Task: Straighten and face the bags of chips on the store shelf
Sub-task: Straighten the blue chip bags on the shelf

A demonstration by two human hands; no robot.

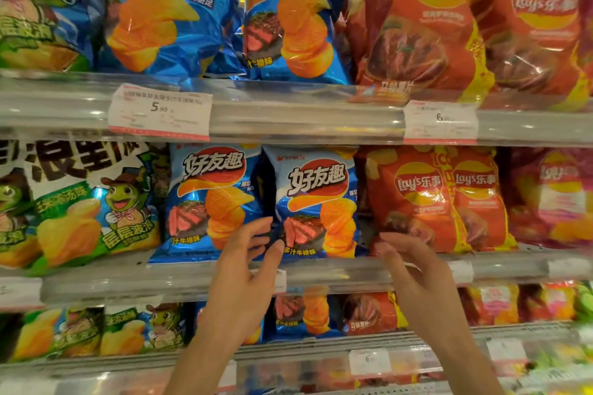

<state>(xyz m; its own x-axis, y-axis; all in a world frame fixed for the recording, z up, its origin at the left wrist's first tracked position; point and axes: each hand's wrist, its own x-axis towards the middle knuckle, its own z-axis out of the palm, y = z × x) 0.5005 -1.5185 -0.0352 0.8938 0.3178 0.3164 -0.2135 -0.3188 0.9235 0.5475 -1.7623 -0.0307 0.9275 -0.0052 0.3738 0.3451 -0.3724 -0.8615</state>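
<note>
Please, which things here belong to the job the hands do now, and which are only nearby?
In the job: left hand, right hand, both open; blue steak-flavour bag between them, middle shelf.

Only nearby: price tag 5.90; red Lay's bag; green cartoon bag.

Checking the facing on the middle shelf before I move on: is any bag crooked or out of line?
Yes. The left blue steak-flavour bag leans, its bottom corner poking over the shelf lip. The blue bag beside it stands straighter. Two red Lay's bags overlap, the right one half hidden.
</note>
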